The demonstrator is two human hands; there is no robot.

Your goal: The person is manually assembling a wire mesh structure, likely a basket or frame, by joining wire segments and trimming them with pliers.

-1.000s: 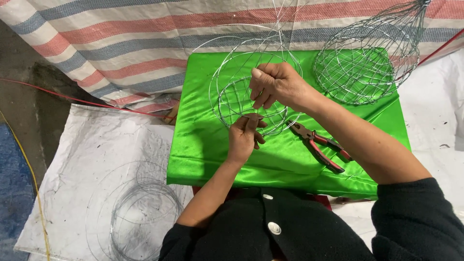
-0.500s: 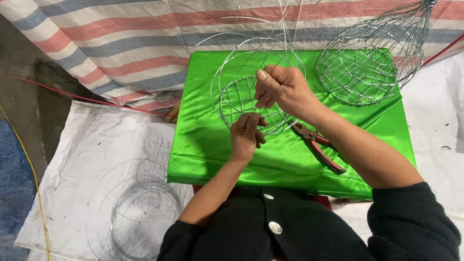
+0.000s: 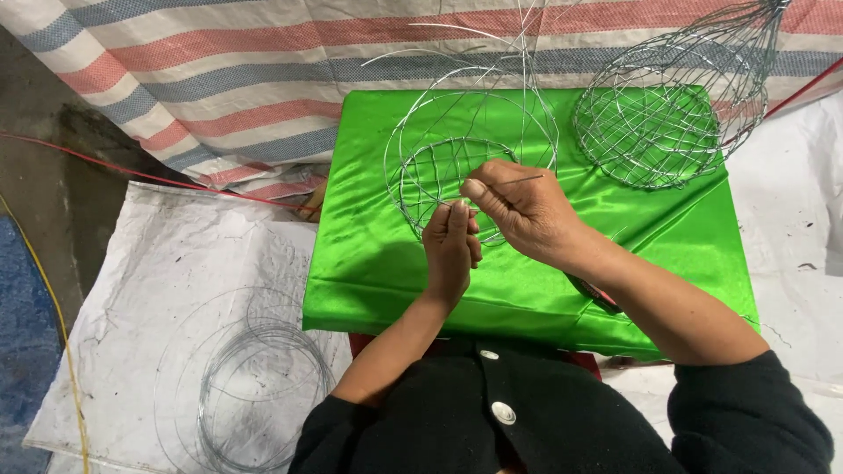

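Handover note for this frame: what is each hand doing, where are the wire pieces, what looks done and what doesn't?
Left hand: pinching wire at the unfinished wire basket frame on the green cloth.
Right hand: holding a thin wire strand above the frame.
Done: a finished wire basket lies at the cloth's far right.
Left: frame's sides are mostly open.
Wire coils lie on the white sheet; pliers are partly hidden under the right forearm.

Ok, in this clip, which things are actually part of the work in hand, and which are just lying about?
In hand:
- half-woven round wire basket frame
- thin loose wire strand, pinched by right hand
- left hand at the frame
- green satin-covered work surface

Lying about:
- finished wire mesh basket
- coiled wire rings
- red-handled pliers
- striped tarpaulin
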